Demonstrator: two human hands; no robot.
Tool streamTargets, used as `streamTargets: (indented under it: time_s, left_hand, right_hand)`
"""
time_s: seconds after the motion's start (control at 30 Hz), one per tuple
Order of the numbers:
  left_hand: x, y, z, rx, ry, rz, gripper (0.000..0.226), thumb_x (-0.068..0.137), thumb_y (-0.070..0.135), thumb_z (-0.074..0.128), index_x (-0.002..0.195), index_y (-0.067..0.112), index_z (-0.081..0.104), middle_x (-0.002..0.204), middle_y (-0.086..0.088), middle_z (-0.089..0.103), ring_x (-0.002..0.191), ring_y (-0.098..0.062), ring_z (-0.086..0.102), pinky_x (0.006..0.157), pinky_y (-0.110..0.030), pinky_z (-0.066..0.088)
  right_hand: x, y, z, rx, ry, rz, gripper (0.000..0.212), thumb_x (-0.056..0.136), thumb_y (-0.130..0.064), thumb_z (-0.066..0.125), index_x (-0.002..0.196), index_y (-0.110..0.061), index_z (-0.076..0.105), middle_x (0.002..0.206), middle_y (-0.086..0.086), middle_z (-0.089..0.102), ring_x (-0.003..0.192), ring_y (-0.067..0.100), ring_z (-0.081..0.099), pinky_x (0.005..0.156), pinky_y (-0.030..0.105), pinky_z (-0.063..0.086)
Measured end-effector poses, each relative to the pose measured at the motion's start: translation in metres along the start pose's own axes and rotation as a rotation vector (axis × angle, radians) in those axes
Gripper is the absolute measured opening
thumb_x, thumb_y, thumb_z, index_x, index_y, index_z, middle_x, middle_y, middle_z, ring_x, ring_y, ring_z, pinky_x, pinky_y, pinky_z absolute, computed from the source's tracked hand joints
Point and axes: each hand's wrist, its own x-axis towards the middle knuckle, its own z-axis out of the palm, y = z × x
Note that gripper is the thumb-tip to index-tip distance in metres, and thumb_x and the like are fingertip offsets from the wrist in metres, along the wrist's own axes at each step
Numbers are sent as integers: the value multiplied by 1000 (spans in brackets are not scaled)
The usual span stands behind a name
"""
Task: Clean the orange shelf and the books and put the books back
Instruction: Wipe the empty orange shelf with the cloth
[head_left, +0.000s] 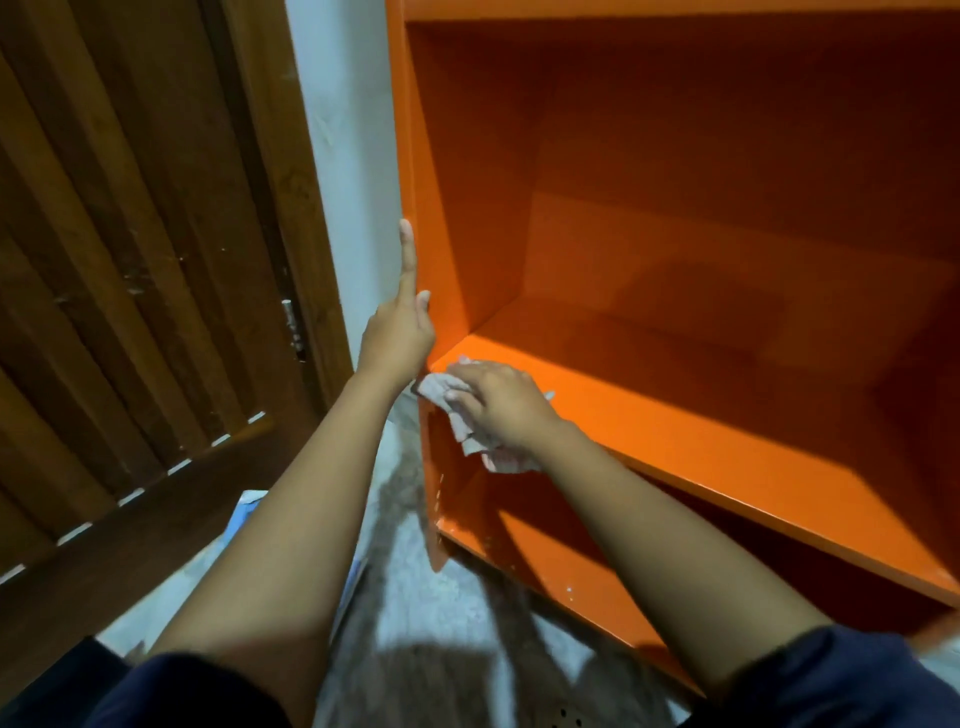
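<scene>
We wipe the orange shelf (675, 447) by the white wall (343, 130) with a cloth (439, 389).
Our right hand (501, 408) grips the cloth at a board's front left corner. Our left hand (397, 332) lies flat on the shelf's left edge.

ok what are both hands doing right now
Left hand: open, fingers straight against the shelf side.
Right hand: closed on the cloth, at the shelf's front corner.

A glossy orange is shown on the shelf (675, 431), deepened to rust at 1 o'clock. The cloth (436, 387) is pale grey. At 9 o'clock a dark brown slatted door (130, 234) is seen; at 6 o'clock, a mottled grey floor (431, 597).
</scene>
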Motion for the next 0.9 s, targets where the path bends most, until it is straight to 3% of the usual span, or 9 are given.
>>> streamTargets:
  time_s: [0.13, 0.2, 0.27, 0.37, 0.47, 0.57, 0.63, 0.73, 0.9]
  left_hand:
    - [-12, -53, -13, 97, 64, -173, 74, 101, 29, 34, 135, 52, -28, 84, -24, 63, 71, -40, 60, 68, -51, 51]
    - [-19, -72, -21, 115, 129, -269, 75, 99, 22, 41, 144, 45, -15, 88, -26, 62, 77, -43, 60, 70, -50, 49]
    - [-21, -69, -17, 82, 180, -332, 79, 96, 11, 44, 148, 38, -10, 90, -27, 60, 79, -42, 58, 68, -47, 46]
    - [-28, -48, -1, 31, 237, -355, 83, 93, 1, 45, 150, 30, -8, 108, -30, 54, 92, -44, 55, 76, -46, 42]
    - [-29, -43, 13, -14, 255, -445, 84, 93, 2, 45, 149, 33, -8, 135, -29, 34, 111, -46, 48, 90, -51, 41]
    - [-40, -28, 31, 90, 274, -392, 78, 91, 6, 46, 150, 28, -1, 154, -28, -4, 141, -43, 11, 109, -51, 28]
    - [-52, -10, 43, 98, 197, -255, 71, 92, 13, 48, 151, 21, 9, 154, -28, -6, 143, -42, 3, 114, -47, 21]
    - [-63, 9, 65, 78, -28, -73, 58, 96, 22, 47, 148, 9, 27, 155, -23, 11, 145, -36, 8, 117, -45, 12]
    - [-67, 16, 80, 239, -284, -9, 49, 100, 39, 32, 144, 17, 36, 154, -13, 27, 144, -26, 18, 116, -44, 8]
  right_hand:
    - [-3, -12, 13, 140, -74, -28, 30, 95, -30, 51, 108, -4, 60, 116, 19, 62, 107, 36, 56, 84, 45, 45]
    - [-11, -15, 11, 215, -75, -15, 23, 95, -27, 51, 89, -6, 58, 92, 16, 64, 86, 33, 56, 71, 40, 42]
    - [-28, -10, -1, 268, 0, 36, 23, 94, -26, 51, 73, -17, 46, 70, 7, 53, 68, 26, 47, 59, 34, 29]
    - [-61, 14, -27, 243, 176, 184, 18, 94, -23, 51, 91, -8, 61, 87, 15, 64, 81, 30, 55, 64, 36, 34]
    - [-95, 44, -49, 217, 334, 322, 13, 95, -19, 51, 90, -10, 60, 81, 9, 57, 75, 24, 49, 63, 30, 24]
    - [-126, 67, -63, 118, 456, 482, 19, 95, -19, 48, 86, -6, 57, 78, 9, 55, 71, 20, 44, 60, 30, 22]
    - [-144, 79, -68, 25, 540, 577, 19, 95, -20, 45, 83, -10, 56, 80, 10, 56, 74, 23, 49, 59, 30, 27]
    - [-166, 85, -74, -146, 621, 686, 20, 95, -22, 42, 89, -10, 57, 88, 11, 58, 84, 29, 53, 63, 32, 32]
    - [-180, 83, -56, -280, 431, 853, 24, 95, -21, 43, 105, -2, 55, 109, 18, 58, 101, 35, 52, 81, 39, 40]
